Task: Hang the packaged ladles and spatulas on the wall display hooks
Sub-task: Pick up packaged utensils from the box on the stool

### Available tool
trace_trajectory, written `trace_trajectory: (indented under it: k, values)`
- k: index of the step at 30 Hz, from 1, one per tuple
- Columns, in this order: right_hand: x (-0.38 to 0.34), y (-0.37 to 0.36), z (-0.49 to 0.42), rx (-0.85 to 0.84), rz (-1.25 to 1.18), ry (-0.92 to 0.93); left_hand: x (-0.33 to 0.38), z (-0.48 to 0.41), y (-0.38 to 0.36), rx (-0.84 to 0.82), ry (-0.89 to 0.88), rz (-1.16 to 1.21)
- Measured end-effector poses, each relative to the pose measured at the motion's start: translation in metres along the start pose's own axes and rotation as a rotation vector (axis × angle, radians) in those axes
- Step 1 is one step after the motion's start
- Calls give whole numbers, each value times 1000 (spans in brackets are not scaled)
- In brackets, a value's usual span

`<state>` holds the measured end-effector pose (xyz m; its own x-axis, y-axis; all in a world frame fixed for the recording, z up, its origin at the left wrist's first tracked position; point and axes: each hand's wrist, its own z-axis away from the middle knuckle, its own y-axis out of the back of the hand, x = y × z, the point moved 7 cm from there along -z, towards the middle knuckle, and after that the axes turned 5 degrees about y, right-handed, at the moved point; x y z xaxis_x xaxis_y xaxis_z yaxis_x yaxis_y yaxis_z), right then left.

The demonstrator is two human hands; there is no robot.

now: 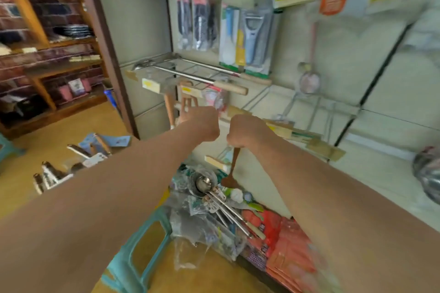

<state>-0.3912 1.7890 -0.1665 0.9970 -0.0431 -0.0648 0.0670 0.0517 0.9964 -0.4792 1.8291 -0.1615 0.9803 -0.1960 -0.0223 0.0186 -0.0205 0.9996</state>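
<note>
Below right hand fingers hangs spatula.

Retail shop interior, indicated by packaged utensils hung on wall display hooks fitted with price tags

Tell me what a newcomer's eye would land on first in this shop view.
Two bare forearms reach into the middle of the frame, the left hand and right hand fisted side by side before the wall display. A brown spatula dangles below the right hand. Beneath them, steel ladles lie on a heap of plastic packaging atop a teal stool.
</note>
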Motion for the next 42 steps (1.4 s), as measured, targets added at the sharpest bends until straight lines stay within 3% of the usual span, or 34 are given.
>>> trace_trajectory:
  k: [6, 22, 32, 42]
  values:
    - [90, 7, 77, -11, -15, -92, 108, 52, 15, 26, -116, -31]
    - [286, 64, 298, 155, 32, -401, 334, 202, 68, 179, -366, 68]
    - [355, 92, 370, 262, 39, -516, 405, 242, 95, 233, -486, 94]
    - [410, 101, 375, 330, 37, -613, 460, 215, 91, 178, -548, 163]
